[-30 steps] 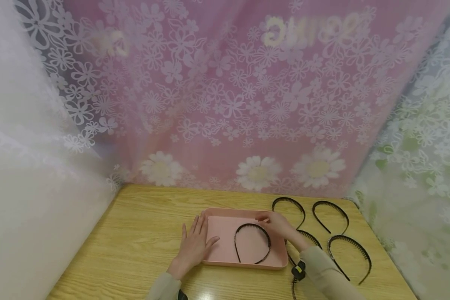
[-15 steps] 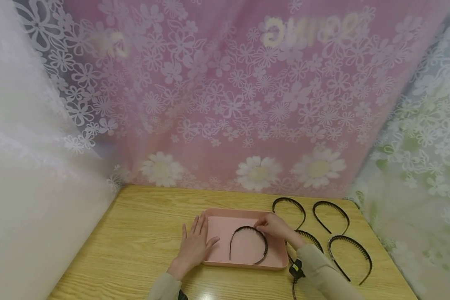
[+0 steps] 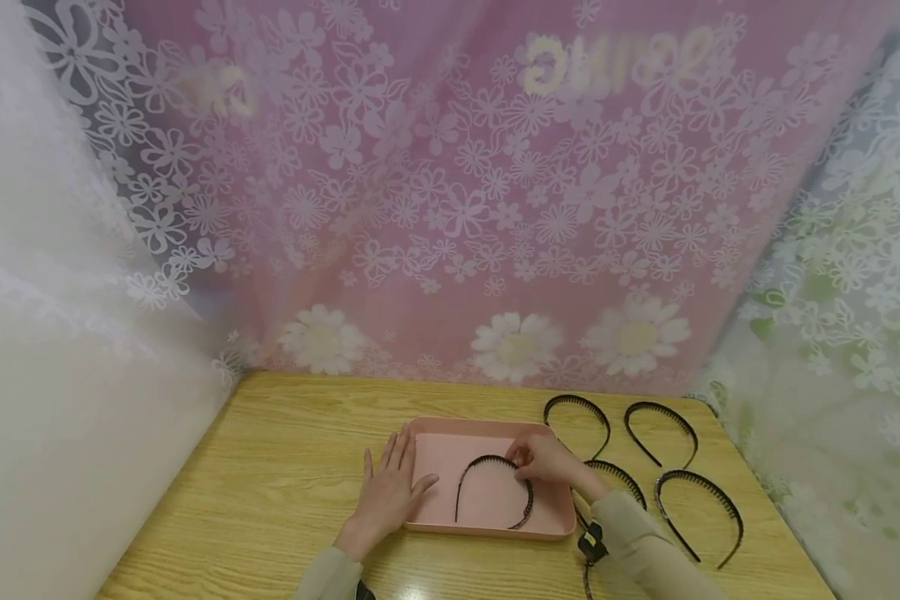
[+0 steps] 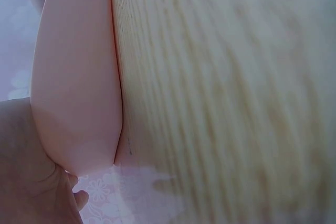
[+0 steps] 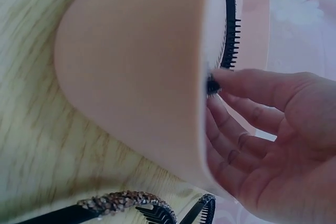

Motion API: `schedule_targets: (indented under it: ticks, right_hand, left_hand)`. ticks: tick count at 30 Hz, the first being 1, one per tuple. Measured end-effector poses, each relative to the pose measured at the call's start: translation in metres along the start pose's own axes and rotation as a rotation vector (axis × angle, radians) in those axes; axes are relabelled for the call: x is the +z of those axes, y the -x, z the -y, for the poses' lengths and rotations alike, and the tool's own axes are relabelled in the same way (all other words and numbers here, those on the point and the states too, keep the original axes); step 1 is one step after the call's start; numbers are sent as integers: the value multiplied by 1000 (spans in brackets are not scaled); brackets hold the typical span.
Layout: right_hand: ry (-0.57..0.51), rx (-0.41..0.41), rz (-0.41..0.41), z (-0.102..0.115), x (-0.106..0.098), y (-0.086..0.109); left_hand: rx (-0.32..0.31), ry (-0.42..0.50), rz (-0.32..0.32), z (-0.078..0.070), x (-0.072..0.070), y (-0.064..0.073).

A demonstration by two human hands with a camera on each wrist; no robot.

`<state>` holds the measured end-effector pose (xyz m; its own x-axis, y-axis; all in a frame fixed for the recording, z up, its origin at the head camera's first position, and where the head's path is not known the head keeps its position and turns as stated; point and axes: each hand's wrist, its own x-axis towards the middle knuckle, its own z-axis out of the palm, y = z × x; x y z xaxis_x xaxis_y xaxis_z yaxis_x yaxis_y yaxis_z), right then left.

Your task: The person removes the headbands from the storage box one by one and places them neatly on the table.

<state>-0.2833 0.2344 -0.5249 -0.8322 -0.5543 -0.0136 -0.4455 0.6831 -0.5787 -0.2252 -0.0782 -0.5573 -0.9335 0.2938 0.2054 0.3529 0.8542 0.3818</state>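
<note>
A black toothed headband (image 3: 527,504) lies inside the pink tray (image 3: 487,532), its arch toward the back. My right hand (image 3: 546,460) reaches over the tray's right side and pinches the headband at the upper right of its arch. The right wrist view shows the thumb and fingers on the black band (image 5: 230,19), partly hidden behind the tray wall (image 5: 131,51). My left hand (image 3: 388,493) rests along the tray's left rim, fingers straight and thumb reaching over the inside. In the left wrist view, that hand (image 4: 21,156) lies against the tray's outer wall (image 4: 79,77).
Several more headbands lie on the wooden table (image 3: 270,467) to the tray's right, including one at the back right (image 3: 663,408) and one farther forward (image 3: 701,477). Another headband (image 3: 621,472) is partly covered by my right forearm. A flowered pink curtain (image 3: 420,250) hangs behind the table.
My right hand has come down onto the headband in the tray and taken hold of it. The headband has shifted slightly left and turned a little. My left hand has stayed in place.
</note>
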Motion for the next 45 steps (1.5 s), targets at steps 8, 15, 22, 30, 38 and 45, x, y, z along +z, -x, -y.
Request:
schedule_targets:
  ticks: [8, 15, 22, 30, 38, 45]
  right_hand:
    - [-97, 17, -6, 3, -7, 6]
    - [-306, 0, 56, 3, -18, 11]
    - [-432, 73, 91, 2, -23, 15]
    - [-426, 94, 37, 6, -21, 15]
    - [-387, 140, -45, 19, -23, 15]
    - [-374, 202, -149, 24, -31, 17]
  left_hand:
    - [1, -5, -6, -1, 1, -1]
    - [-2, -10, -12, -1, 1, 0]
    - [-7, -4, -10, 0, 2, 0]
    - [-9, 2, -7, 1, 4, 0]
    - [-1, -11, -17, 3, 7, -1]
    - [-3, -6, -17, 2, 6, -1]
